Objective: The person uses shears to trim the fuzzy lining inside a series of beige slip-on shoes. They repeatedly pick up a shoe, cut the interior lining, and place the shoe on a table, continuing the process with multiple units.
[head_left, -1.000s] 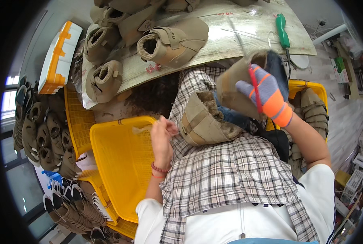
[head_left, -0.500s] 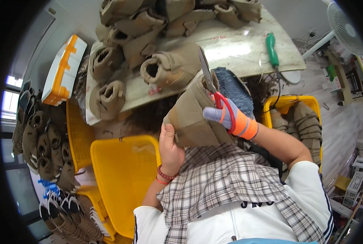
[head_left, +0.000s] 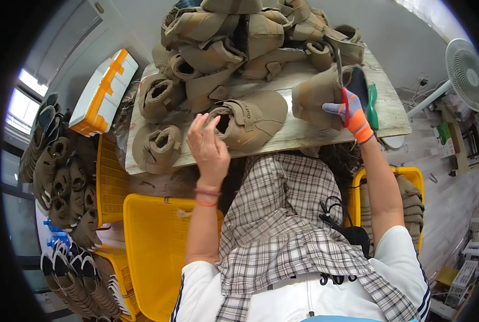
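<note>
I see pale wall [head_left: 387,27] behind table [head_left: 394,121] | bright window [head_left: 21,111] at left | white fan [head_left: 469,75] at right | grey plank floor [head_left: 438,198]

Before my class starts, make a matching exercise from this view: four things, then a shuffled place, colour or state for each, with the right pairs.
Things
1. scissors
2. fan
3. foam box
4. left hand

Descriptions
A. white, with orange tape
B. bare, at a shoe upper's opening
C. red-handled, in the gloved right hand
D. white, round-headed, far right

Pairs: 1-C, 2-D, 3-A, 4-B
</note>
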{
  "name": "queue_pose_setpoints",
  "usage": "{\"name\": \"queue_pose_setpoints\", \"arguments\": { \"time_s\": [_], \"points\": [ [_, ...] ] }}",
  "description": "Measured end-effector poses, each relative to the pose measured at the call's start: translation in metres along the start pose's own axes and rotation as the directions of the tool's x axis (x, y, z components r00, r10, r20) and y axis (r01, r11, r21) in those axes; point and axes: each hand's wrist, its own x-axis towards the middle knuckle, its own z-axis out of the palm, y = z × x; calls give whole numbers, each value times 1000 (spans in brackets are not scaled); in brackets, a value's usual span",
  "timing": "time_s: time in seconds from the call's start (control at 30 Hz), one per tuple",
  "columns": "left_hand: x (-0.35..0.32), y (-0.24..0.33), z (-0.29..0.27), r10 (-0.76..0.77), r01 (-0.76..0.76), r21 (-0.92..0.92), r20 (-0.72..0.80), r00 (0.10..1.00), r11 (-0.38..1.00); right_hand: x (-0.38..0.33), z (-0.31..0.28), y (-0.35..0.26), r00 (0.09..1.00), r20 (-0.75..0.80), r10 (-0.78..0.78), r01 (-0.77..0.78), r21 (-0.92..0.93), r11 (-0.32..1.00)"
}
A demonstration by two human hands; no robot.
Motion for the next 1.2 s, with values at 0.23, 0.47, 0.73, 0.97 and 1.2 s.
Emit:
{"name": "queue_pose_setpoints", "arguments": {
  "time_s": [0.23,0.47,0.73,0.97,1.2],
  "points": [
    [28,-23,-33,299,-254,-174,317,900,951,32,3,55,971,-236,-34,45,41,998],
    [17,-27,-114,-401,655,-706,701,590,-271,-33,-33,8,888,-408,212,-84,309,947],
    [-143,-19,-89,-433,516,-420,896,103,-746,-143,82,-71,914,240,-326,398,-381,835],
    [-193,-23,-74,-586,612,-455,810,-16,-647,-157,139,-44,796,537,-280,533,-402,744],
    [-193,-27,-79,-519,689,-425,851,82,-587,-142,163,-44,755,534,-380,631,-432,644]
  ]
}}
